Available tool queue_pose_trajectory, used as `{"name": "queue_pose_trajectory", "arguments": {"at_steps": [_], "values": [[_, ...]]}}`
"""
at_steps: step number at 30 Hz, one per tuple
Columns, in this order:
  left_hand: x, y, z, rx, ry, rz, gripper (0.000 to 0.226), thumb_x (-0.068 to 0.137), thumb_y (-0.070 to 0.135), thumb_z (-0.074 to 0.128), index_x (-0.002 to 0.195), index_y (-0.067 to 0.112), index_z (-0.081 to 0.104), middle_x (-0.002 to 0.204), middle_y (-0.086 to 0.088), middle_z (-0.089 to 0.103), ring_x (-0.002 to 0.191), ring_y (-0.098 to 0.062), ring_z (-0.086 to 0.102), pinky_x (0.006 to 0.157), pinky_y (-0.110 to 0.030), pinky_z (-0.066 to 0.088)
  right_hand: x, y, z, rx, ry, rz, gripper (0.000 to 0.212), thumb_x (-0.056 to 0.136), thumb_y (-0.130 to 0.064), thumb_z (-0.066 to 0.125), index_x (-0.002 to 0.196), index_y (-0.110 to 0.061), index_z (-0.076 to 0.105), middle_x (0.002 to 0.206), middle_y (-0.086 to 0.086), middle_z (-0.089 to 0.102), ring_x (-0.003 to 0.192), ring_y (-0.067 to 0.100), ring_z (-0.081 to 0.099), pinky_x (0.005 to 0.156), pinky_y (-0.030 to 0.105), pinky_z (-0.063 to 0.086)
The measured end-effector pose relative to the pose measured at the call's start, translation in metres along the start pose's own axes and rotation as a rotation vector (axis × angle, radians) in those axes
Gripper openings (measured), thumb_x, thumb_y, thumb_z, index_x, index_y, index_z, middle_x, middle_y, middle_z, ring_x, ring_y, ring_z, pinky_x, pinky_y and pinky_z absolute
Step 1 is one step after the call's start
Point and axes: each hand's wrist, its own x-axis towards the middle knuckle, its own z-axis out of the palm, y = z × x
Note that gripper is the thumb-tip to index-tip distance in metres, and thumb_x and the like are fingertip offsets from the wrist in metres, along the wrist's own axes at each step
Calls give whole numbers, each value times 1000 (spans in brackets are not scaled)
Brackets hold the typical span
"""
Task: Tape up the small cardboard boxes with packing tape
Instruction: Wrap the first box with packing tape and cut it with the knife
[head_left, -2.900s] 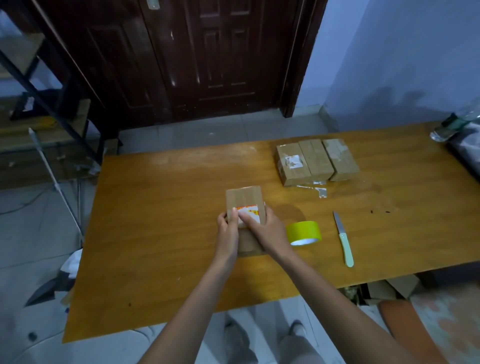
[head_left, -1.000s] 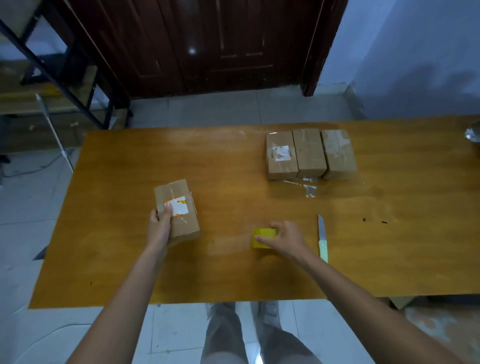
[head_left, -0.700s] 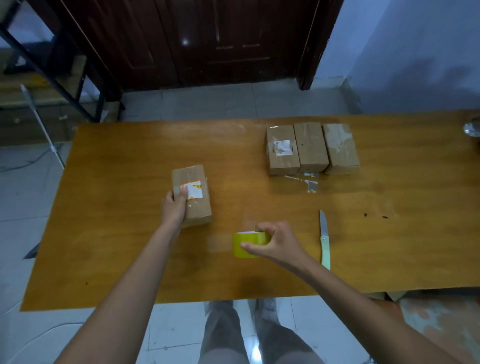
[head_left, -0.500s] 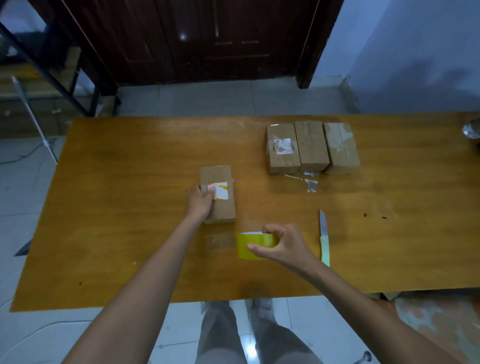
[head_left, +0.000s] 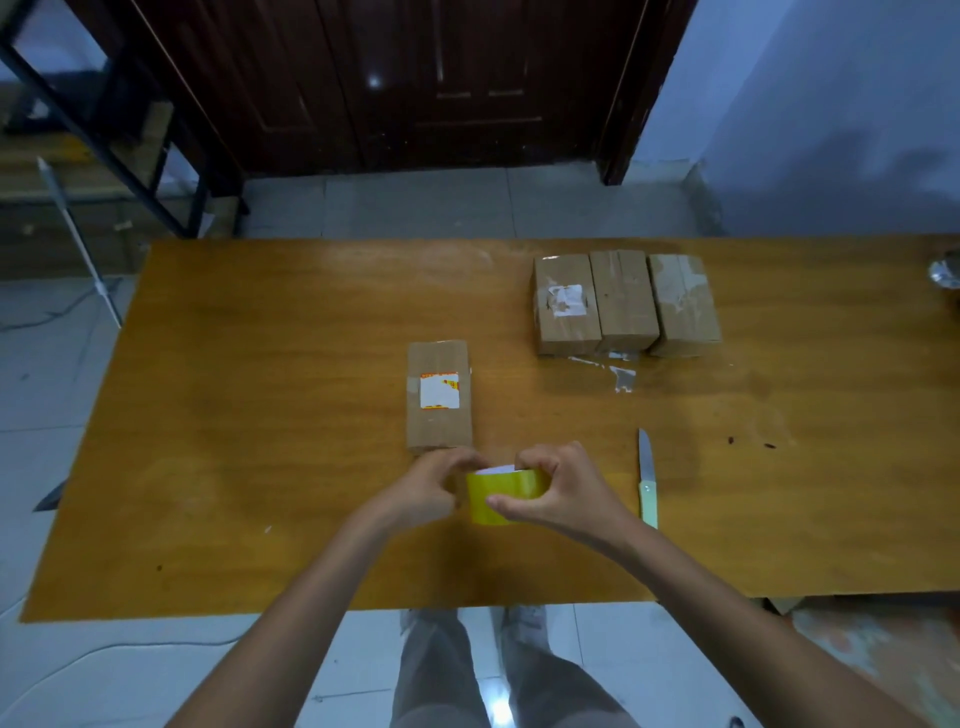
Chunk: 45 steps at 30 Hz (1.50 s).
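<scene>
A small cardboard box (head_left: 439, 397) with a white and orange label lies flat near the middle of the wooden table (head_left: 249, 415), free of both hands. Just in front of it, a yellow roll of packing tape (head_left: 496, 493) is held on edge above the table. My right hand (head_left: 558, 493) grips the roll from the right, thumb across its face. My left hand (head_left: 431, 486) curls its fingers against the roll's left side. Three taped cardboard boxes (head_left: 626, 304) sit side by side at the back right.
A knife with a pale green handle (head_left: 647, 480) lies right of my right hand, blade pointing away. Scraps of clear tape (head_left: 618, 371) lie in front of the three boxes. A shiny object (head_left: 945, 270) sits at the table's right edge. Floor shows beyond the near edge.
My left hand slid the labelled box from the left to the table's middle, let go of it and came to the tape roll. My right hand picked up the roll and turned it on edge.
</scene>
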Motion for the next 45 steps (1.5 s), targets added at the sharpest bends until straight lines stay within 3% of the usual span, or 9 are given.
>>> {"name": "queue_pose_trajectory", "arguments": {"at_steps": [5, 8, 11, 15, 18, 23, 30, 38, 45], "values": [[8, -5, -12, 279, -37, -1, 24, 62, 14, 55, 84, 14, 63, 90, -10, 68, 87, -23, 63, 75, -42, 53, 1, -4, 0, 56, 11, -4, 35, 70, -39, 82, 57, -19, 56, 51, -11, 49, 48, 2, 43, 44, 20, 27], [10, -3, -17, 367, -46, -28, 13, 69, 13, 61, 81, 10, 67, 80, -2, 67, 78, -22, 63, 66, -33, 51, 4, -8, -2, 63, 3, 1, 48, 69, -49, 76, 57, -8, 56, 51, 4, 48, 49, 2, 40, 45, 26, 26], [6, 4, -22, 410, -61, -2, 5, 78, 4, 62, 79, 9, 65, 71, 4, 56, 68, -11, 46, 58, -26, 37, 8, -18, -10, 73, 3, -19, 48, 69, -49, 76, 55, -10, 52, 50, -3, 42, 48, 3, 37, 45, 26, 24], [-18, 8, -44, 291, -67, 33, 18, 79, 3, 71, 79, 20, 65, 76, 3, 66, 69, -5, 55, 64, -26, 44, 7, -34, -27, 124, -39, -64, 42, 70, -48, 76, 55, -17, 53, 51, 4, 47, 48, 8, 43, 44, 30, 28], [-41, 29, -72, 193, -148, -5, 3, 86, 19, 73, 85, 20, 70, 81, 9, 71, 75, 0, 62, 68, -19, 45, 10, -44, -45, 188, -56, -62, 53, 69, -54, 76, 59, -7, 55, 53, 7, 50, 49, 10, 47, 44, 30, 33], [-52, 65, -105, 154, -196, -24, 11, 90, 14, 67, 100, 11, 69, 96, 5, 71, 86, 4, 62, 76, -8, 43, 20, -57, -76, 220, -71, -35, 50, 68, -49, 76, 60, -5, 54, 54, -5, 51, 50, 5, 47, 46, 21, 36], [-38, 59, -119, 81, -148, -57, 14, 85, 6, 72, 98, 9, 66, 90, 3, 70, 77, -6, 62, 76, -25, 47, 26, -67, -87, 246, 17, -28, 45, 69, -47, 73, 61, -6, 55, 54, -3, 51, 50, 3, 47, 47, 17, 35], [-40, 47, -139, 97, -125, -95, 8, 85, 19, 73, 85, 25, 68, 86, 14, 69, 82, 0, 60, 79, -21, 41, 29, -58, -89, 247, 39, 37, 57, 64, -57, 76, 61, -5, 54, 56, 0, 49, 52, 9, 45, 48, 19, 35], [-41, 49, -150, 22, -155, -113, 29, 85, 1, 69, 113, 10, 65, 102, -4, 72, 83, -2, 64, 78, -18, 50, 38, -52, -88, 259, 86, 85, 64, 61, -64, 76, 60, -4, 52, 57, 4, 47, 51, 12, 43, 48, 18, 35]]}}
